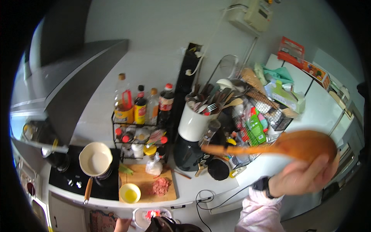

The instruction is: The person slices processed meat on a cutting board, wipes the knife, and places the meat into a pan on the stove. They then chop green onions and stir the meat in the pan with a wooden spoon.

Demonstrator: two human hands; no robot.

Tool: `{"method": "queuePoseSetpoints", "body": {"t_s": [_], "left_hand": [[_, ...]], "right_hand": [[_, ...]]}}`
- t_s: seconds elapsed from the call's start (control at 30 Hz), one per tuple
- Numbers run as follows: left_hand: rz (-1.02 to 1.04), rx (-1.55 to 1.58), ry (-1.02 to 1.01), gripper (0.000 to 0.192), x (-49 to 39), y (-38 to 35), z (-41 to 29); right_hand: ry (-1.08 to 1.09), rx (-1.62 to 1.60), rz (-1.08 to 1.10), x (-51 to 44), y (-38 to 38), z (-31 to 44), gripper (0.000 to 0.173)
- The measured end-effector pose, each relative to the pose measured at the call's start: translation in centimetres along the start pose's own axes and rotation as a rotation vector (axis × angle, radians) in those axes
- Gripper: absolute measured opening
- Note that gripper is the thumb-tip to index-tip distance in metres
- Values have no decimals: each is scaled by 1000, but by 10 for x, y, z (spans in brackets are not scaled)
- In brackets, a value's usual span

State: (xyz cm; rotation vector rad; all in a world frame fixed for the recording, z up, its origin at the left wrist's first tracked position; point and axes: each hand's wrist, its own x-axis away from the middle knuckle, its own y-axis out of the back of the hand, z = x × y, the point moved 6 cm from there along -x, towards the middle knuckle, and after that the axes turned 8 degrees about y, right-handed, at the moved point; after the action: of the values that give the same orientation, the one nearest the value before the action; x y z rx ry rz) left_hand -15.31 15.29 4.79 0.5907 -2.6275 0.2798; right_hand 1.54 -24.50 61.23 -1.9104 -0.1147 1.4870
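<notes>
My right hand [307, 177], with a dark watch on the wrist, holds up an orange-brown wooden ladle [304, 145] by its rounded end, the handle pointing left. My left hand [123, 224] is low at the bottom edge; whether it holds anything is unclear. On the black cooktop [69, 181] sits a cream saucepan [95, 159] with a wooden handle. Beside it, a wooden cutting board [142, 181] bears minced meat [161, 186], a bowl of yellow liquid [130, 193], a tied plastic bag [154, 166] and a green vegetable piece [125, 169].
A black rack [139, 126] holds bottles and jars behind the board. To its right stands a white utensil holder [192, 123]. Packaging and baskets [282, 119] crowd the right side near a white refrigerator [321, 101]. A black cable [214, 208] hangs over the counter front.
</notes>
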Motion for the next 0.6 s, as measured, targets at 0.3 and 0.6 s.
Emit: {"method": "queuePoseSetpoints", "body": {"t_s": [0.3,0.6], "left_hand": [[312,-506,-605,62,115,-120,-193],[225,-480,-274,36,139,-67,-144]], "right_hand": [[-516,-176,364,82,-7,71,39],[-1383,-320,397,220,26,102,27]]}}
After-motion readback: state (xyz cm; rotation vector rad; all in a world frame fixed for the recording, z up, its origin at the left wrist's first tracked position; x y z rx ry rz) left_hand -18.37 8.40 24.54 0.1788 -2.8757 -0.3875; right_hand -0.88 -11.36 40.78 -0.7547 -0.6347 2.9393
